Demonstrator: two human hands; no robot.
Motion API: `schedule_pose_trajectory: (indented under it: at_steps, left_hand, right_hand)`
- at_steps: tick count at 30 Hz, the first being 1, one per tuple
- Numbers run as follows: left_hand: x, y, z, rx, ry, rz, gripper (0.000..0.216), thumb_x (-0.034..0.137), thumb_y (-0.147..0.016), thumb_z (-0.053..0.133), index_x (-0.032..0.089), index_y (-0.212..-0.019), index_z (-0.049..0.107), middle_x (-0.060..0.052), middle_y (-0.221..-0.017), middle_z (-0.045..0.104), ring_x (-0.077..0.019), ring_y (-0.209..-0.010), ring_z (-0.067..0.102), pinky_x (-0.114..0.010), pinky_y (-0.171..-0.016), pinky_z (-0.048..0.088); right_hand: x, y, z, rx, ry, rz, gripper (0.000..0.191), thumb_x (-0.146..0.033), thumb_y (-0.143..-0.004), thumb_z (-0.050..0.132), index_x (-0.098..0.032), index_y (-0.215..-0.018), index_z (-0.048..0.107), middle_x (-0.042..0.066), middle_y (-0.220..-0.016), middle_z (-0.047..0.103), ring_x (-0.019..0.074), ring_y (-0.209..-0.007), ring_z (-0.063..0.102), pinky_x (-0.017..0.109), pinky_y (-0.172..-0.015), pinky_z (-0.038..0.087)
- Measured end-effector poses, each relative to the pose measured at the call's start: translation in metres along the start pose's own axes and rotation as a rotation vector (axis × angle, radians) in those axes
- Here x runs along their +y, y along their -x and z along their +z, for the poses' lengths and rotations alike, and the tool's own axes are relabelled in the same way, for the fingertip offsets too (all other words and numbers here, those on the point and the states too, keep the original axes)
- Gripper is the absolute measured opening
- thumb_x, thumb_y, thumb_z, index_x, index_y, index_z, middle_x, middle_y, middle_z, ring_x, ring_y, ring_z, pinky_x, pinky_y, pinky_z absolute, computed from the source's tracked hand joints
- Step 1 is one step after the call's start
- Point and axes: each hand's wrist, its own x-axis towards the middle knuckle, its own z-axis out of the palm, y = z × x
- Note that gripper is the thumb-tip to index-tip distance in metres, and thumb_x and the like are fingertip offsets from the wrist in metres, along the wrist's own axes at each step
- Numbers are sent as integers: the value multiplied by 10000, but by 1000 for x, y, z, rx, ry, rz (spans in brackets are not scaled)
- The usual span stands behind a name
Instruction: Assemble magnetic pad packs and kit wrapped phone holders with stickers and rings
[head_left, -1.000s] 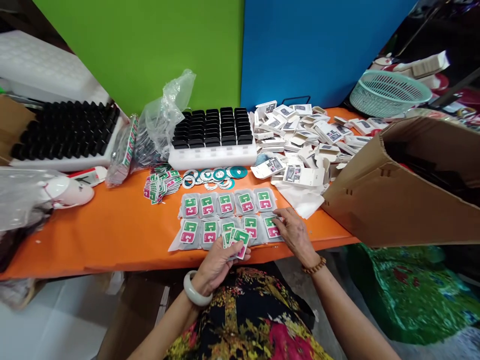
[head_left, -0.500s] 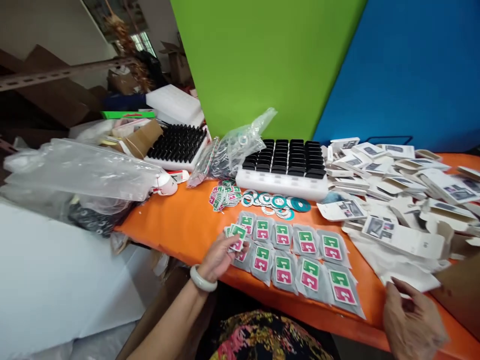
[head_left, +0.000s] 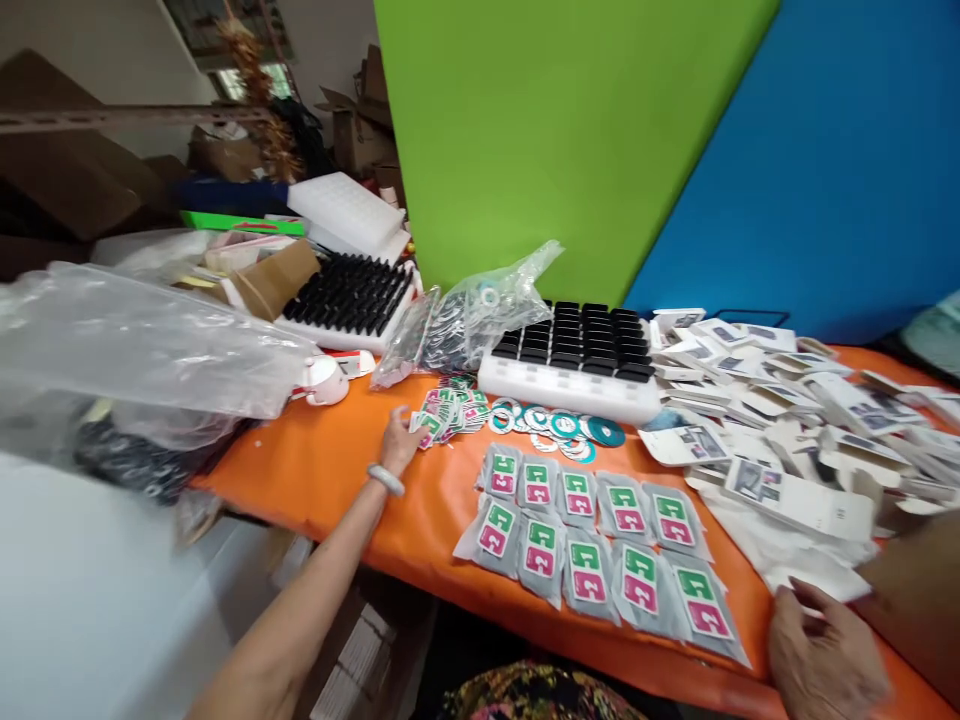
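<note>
My left hand reaches to the near left edge of a loose pile of small green-and-pink wipe packets. Its thumb and finger are apart, touching or just beside the nearest packets. On my right, my right hand rests low by the table's front edge with curled fingers. A bit of white shows between its thumb and forefinger, too small to name. Between the hands lie two rows of grey pouches, each with a green-and-pink wipe packet on top.
Teal-and-white rings lie behind the pouches. A white foam tray holds black pieces, with a clear plastic bag beside it. Many white boxes are heaped at right. A second tray and plastic sheeting are left.
My left hand has moved left and away from me, from over the pouches to the packet pile, bringing the wipe packets it held. My right hand has stayed nearly still. The view has shifted slightly.
</note>
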Motion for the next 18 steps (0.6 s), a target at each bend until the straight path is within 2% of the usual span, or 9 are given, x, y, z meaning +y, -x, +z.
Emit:
schedule_pose_trajectory:
  at_steps: [3,6,8,12,18]
  left_hand:
    - [-3,1,4,-2,-113,102,755,275,-616,730,124,-1299,446,-184,-1333,490,-308,-1246,460,-459,-1051,348]
    - [-15,2,9,-50,-452,389,843,435,-678,695,106,-1383,368,-230,-1458,342,-351,-1363,315,-485,-1088,313]
    - [-25,0,14,-84,-620,504,888,481,-690,680,95,-1414,338,-248,-1500,259,-385,-1391,247,-514,-1097,289]
    - [-34,-6,28,-89,-836,578,782,493,-813,533,85,-1442,310,-262,-1517,213,-428,-1388,213,-595,-1078,245]
    - [-24,-19,51,-87,-892,610,683,424,-879,418,50,-1440,309,-265,-1507,242,-436,-1380,209,-605,-1065,243]
  right_hand:
    - [-10,1,2,59,5,25,370,-421,-747,420,-137,-863,626,126,-778,618,238,-637,546,368,-622,433]
    - [-14,0,6,98,-6,10,396,-429,-773,392,-122,-863,624,132,-800,625,221,-657,551,355,-659,449]
    - [-13,0,7,112,-14,9,410,-442,-796,384,-117,-868,622,132,-803,627,209,-652,547,349,-671,451]
    - [-14,0,8,129,-33,14,404,-460,-827,383,-129,-870,612,141,-846,638,214,-698,567,350,-696,454]
    - [-15,1,8,115,-22,32,381,-429,-827,376,-137,-866,618,131,-838,633,223,-745,572,359,-710,460]
